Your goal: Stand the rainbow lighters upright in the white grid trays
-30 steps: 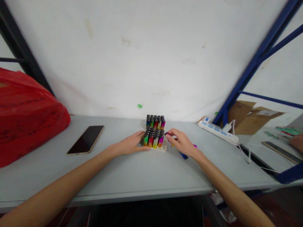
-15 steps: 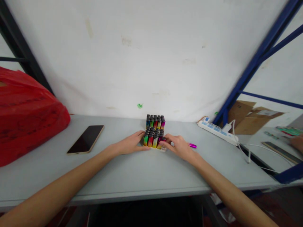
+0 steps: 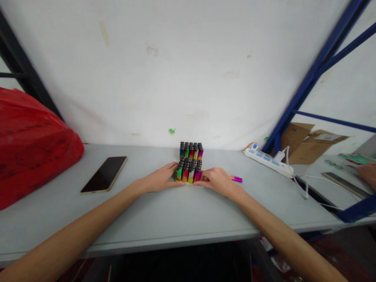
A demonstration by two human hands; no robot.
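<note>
In the head view, upright lighters with black tops stand in rows at the middle of the table. The front group of lighters (image 3: 185,173) rests on a pale base (image 3: 199,187), mostly hidden. My left hand (image 3: 161,178) grips the left side of this group, thumb along the front corner and fingers behind. At the right front corner, my right hand (image 3: 216,181) has its bent fingers closed on a purple lighter (image 3: 197,174), which stands upright in line with the others. Behind, a second group of lighters (image 3: 191,150) stands near the wall.
A loose purple lighter (image 3: 235,179) lies right of my right hand. Left are a phone (image 3: 104,174) and a red plastic bag (image 3: 38,145). A power strip (image 3: 268,162) with white cables lies at right, before a cardboard box (image 3: 311,145). Another person's hand (image 3: 367,172) is far right.
The purple lighter in my right hand went from tilted to upright at the row's right end. My right hand moved slightly left and lower; my left hand kept its place. The view shifted slightly.
</note>
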